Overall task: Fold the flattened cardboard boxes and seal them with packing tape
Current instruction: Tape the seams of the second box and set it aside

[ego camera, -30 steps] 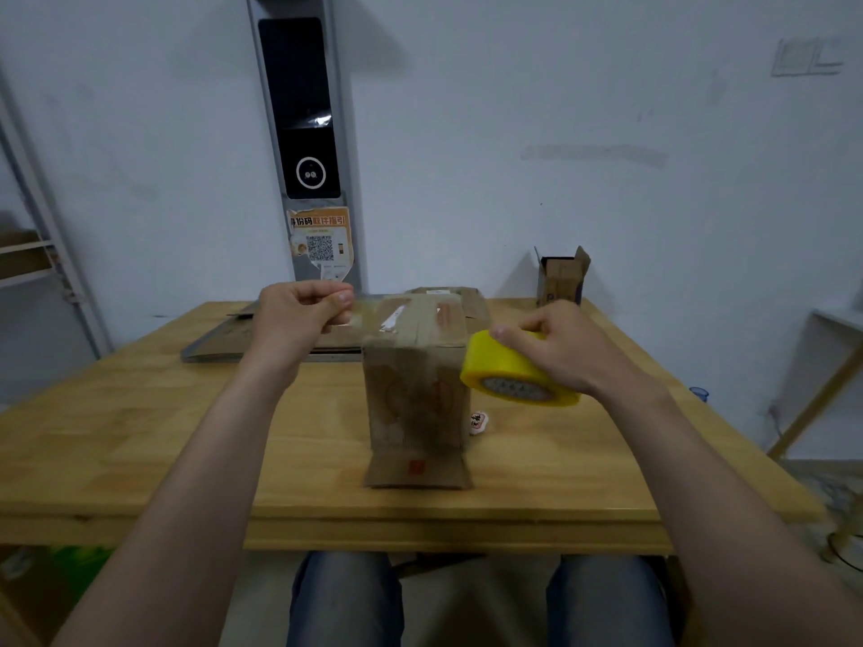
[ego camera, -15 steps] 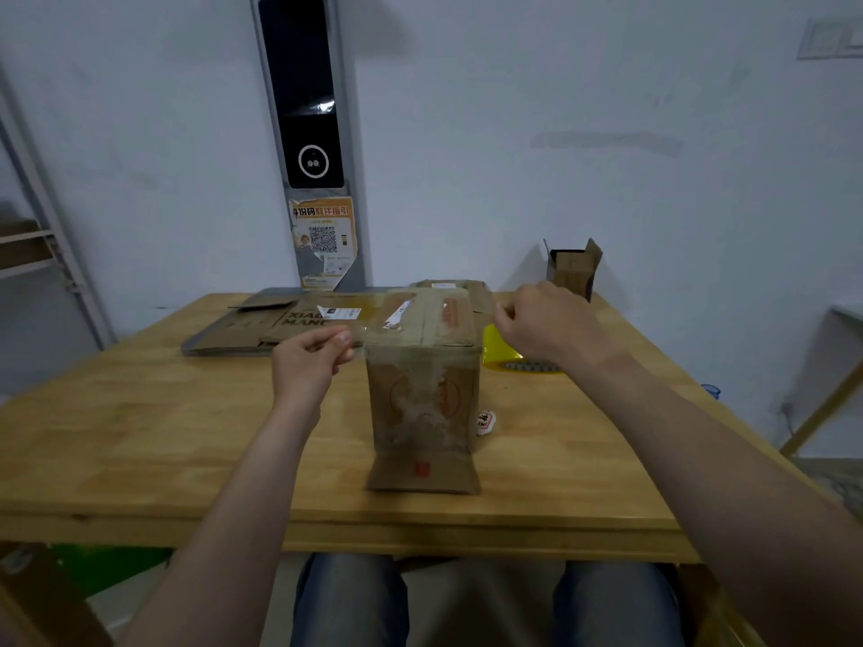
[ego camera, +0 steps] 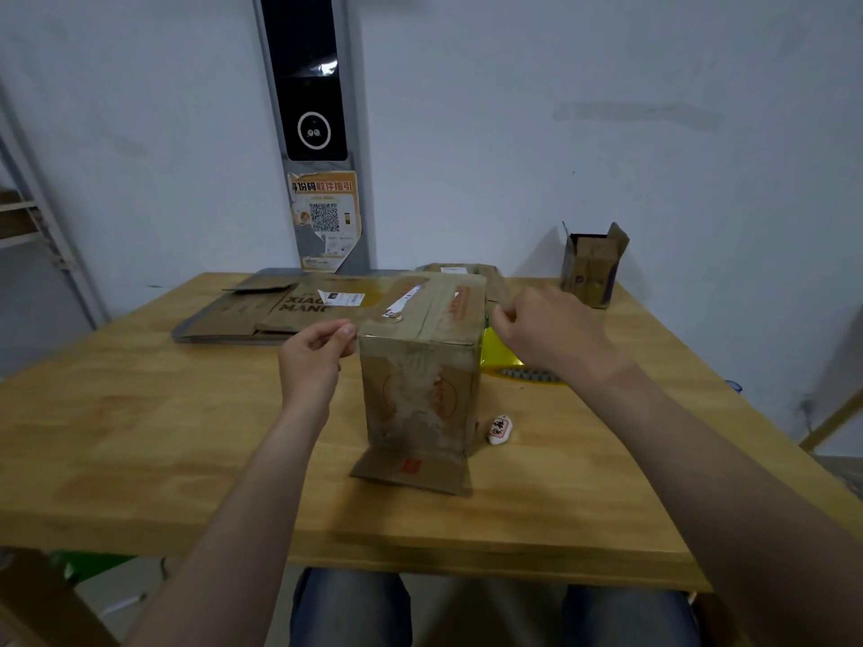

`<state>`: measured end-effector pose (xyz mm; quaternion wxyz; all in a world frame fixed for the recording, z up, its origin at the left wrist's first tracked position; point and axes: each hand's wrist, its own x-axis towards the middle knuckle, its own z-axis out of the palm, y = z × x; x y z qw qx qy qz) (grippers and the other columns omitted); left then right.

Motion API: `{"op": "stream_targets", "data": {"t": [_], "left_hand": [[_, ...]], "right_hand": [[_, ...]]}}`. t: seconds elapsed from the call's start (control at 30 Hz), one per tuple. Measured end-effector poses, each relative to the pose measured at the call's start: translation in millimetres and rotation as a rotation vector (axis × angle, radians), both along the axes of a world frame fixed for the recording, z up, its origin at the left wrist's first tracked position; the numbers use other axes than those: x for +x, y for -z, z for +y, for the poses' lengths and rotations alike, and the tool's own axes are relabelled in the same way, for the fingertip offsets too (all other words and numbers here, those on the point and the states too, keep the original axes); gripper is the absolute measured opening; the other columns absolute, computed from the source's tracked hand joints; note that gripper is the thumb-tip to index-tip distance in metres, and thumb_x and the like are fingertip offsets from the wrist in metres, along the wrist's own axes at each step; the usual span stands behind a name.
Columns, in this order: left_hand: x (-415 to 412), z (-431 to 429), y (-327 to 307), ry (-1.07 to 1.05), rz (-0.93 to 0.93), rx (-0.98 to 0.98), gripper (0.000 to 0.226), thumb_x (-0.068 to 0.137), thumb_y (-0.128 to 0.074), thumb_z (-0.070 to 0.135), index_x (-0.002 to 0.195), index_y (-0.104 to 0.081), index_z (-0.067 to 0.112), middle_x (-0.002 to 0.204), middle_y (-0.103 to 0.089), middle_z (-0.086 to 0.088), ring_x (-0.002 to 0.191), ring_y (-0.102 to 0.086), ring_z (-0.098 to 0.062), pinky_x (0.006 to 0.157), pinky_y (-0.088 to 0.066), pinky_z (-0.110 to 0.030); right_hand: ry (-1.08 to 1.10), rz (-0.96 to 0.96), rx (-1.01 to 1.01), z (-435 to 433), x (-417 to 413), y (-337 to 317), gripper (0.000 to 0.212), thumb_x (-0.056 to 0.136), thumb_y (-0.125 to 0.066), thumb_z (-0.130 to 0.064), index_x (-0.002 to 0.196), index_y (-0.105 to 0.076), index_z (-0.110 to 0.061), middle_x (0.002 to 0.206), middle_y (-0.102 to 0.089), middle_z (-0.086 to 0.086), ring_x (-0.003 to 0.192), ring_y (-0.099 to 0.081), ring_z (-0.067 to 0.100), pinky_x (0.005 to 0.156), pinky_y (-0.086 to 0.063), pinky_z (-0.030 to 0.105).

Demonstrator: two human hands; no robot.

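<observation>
A worn brown cardboard box (ego camera: 420,394) stands upright on the wooden table (ego camera: 140,436), its top flaps closed and a bottom flap splayed toward me. A translucent yellowish tape strip (ego camera: 387,298) stretches over the box top. My left hand (ego camera: 310,361) pinches its end at the box's top left corner. My right hand (ego camera: 546,333) pinches at the top right edge. The yellow tape roll (ego camera: 502,354) lies flat on the table behind the box, partly hidden by my right wrist.
Flattened cardboard boxes (ego camera: 261,310) lie on a grey tray (ego camera: 187,336) at the back left. A small open box (ego camera: 593,268) stands at the back right. A small white object with red print (ego camera: 499,429) lies right of the box. A shelf frame (ego camera: 42,235) stands far left.
My right hand has set the tape roll down on the table and moved to the box's top right edge. My left hand has lowered the tape end toward the box's top left corner.
</observation>
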<state>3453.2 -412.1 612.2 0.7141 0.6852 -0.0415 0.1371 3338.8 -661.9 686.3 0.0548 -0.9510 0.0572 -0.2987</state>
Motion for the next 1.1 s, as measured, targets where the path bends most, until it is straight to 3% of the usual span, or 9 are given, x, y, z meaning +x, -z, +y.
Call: {"op": "stream_targets", "data": {"t": [0.13, 0.2, 0.3, 0.4, 0.53, 0.63, 0.73, 0.87, 1.1], "left_hand": [[3.7, -12.7, 4.8, -0.066, -0.08, 0.104, 0.014, 0.097, -0.067, 0.026, 0.091, -0.071, 0.038, 0.088, -0.075, 0.016, 0.089, -0.07, -0.002, 0.074, -0.055, -0.028], [6.3, -14.4, 7.2, -0.1, -0.149, 0.178, 0.015, 0.098, -0.065, 0.026, 0.099, -0.07, 0.04, 0.093, -0.072, 0.019, 0.094, -0.066, 0.002, 0.078, -0.053, -0.023], [10.5, -12.6, 6.9, -0.082, -0.173, 0.277, 0.045, 0.1, -0.061, 0.028, 0.143, -0.054, 0.04, 0.094, -0.071, 0.017, 0.093, -0.059, 0.014, 0.076, -0.039, -0.01], [19.2, -11.7, 6.7, -0.001, -0.097, 0.376, 0.055, 0.104, -0.053, 0.038, 0.156, -0.036, 0.039, 0.138, -0.059, 0.005, 0.128, -0.053, -0.009, 0.098, -0.045, -0.028], [12.4, -12.1, -2.8, -0.093, -0.061, 0.447, 0.05, 0.104, -0.054, 0.025, 0.152, -0.042, 0.023, 0.146, -0.053, -0.002, 0.133, -0.05, -0.024, 0.107, -0.045, -0.046], [-12.2, -26.3, -21.1, -0.217, -0.529, 0.509, 0.047, 0.089, -0.046, -0.003, 0.127, -0.065, 0.017, 0.125, -0.066, 0.0, 0.119, -0.057, -0.021, 0.102, -0.047, -0.04], [-38.4, -54.0, -31.9, 0.13, -0.874, 0.742, 0.041, 0.089, -0.046, 0.003, 0.118, -0.074, 0.012, 0.119, -0.073, -0.002, 0.118, -0.062, -0.02, 0.109, -0.04, -0.03], [-52.5, -77.2, -20.7, 0.304, -0.795, 1.056, 0.042, 0.106, -0.045, 0.025, 0.145, -0.057, 0.016, 0.148, -0.056, 0.003, 0.142, -0.045, -0.012, 0.123, -0.016, -0.03], [-31.7, -57.9, -19.0, 0.222, -0.781, 1.243, 0.056, 0.104, -0.027, 0.048, 0.145, -0.056, 0.024, 0.153, -0.051, 0.009, 0.144, -0.04, -0.008, 0.123, -0.02, -0.036]], "right_hand": [[0.021, -0.004, 0.0, -0.5, 7.7, 4.7, 0.049, 0.098, -0.046, -0.034, 0.053, -0.039, -0.017, 0.058, -0.044, 0.002, 0.052, -0.043, 0.015, 0.046, -0.023, 0.029], [0.01, -0.008, 0.011, -1.3, 9.6, 6.0, 0.051, 0.099, -0.047, -0.034, 0.051, -0.038, -0.017, 0.057, -0.043, 0.002, 0.052, -0.043, 0.016, 0.047, -0.023, 0.029], [-0.006, -0.009, 0.032, -2.3, 10.4, 7.4, 0.051, 0.099, -0.046, -0.036, 0.052, -0.036, -0.018, 0.058, -0.041, 0.001, 0.053, -0.042, 0.019, 0.049, -0.023, 0.03], [-0.012, -0.018, 0.012, -5.5, 10.9, 9.5, 0.052, 0.099, -0.045, -0.037, 0.052, -0.037, -0.018, 0.056, -0.041, 0.0, 0.052, -0.043, 0.02, 0.048, -0.022, 0.03], [0.011, -0.03, -0.023, -7.7, 10.7, 11.5, 0.052, 0.099, -0.044, -0.039, 0.053, -0.046, -0.015, 0.055, -0.047, 0.001, 0.051, -0.046, 0.018, 0.046, -0.023, 0.029], [0.017, -0.025, -0.031, -5.6, 12.6, 11.1, 0.05, 0.1, -0.043, -0.039, 0.057, -0.05, -0.014, 0.058, -0.049, 0.002, 0.055, -0.049, 0.022, 0.047, -0.024, 0.03], [0.01, -0.016, -0.038, -3.8, 13.8, 10.3, 0.048, 0.1, -0.041, -0.04, 0.063, -0.056, -0.014, 0.062, -0.051, 0.003, 0.06, -0.053, 0.024, 0.05, -0.031, 0.032], [0.018, -0.006, -0.054, -3.0, 13.4, 9.5, 0.046, 0.1, -0.041, -0.042, 0.069, -0.06, -0.015, 0.065, -0.052, 0.002, 0.066, -0.057, 0.027, 0.053, -0.036, 0.033], [0.006, 0.015, -0.05, 1.9, 17.2, 7.7, 0.043, 0.1, -0.042, -0.041, 0.063, -0.051, -0.022, 0.064, -0.047, -0.001, 0.066, -0.056, 0.026, 0.051, -0.028, 0.03]]}}
